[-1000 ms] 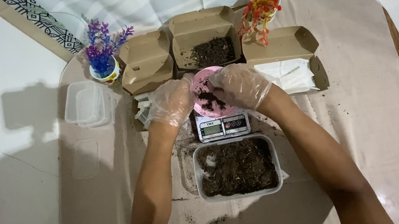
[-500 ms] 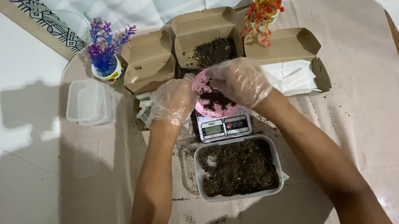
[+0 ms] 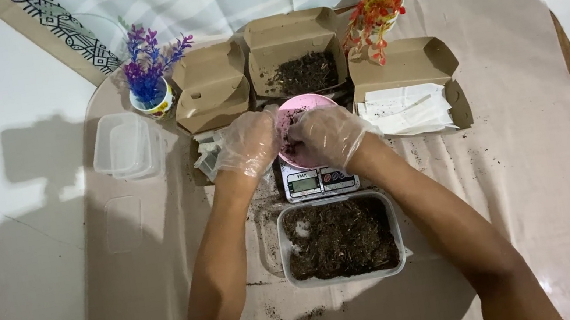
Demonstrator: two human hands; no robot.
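Observation:
Both my hands wear clear plastic gloves. My left hand grips the left rim of a small pink bowl that holds dark soil. My right hand lies over the bowl's front, fingers bent into the soil. The bowl stands on a small digital scale. Just in front of the scale sits a clear plastic tub full of dark soil. An open cardboard box with soil in it stands behind the bowl.
A closed cardboard box and a purple plant pot stand at back left, a red-orange plant pot at back right. An open box with white sheets lies right. Empty clear tubs sit left. Soil crumbs dot the tablecloth.
My hands have shifted slightly toward each other over the pink bowl; the right hand now covers more of its front. Nothing else has moved.

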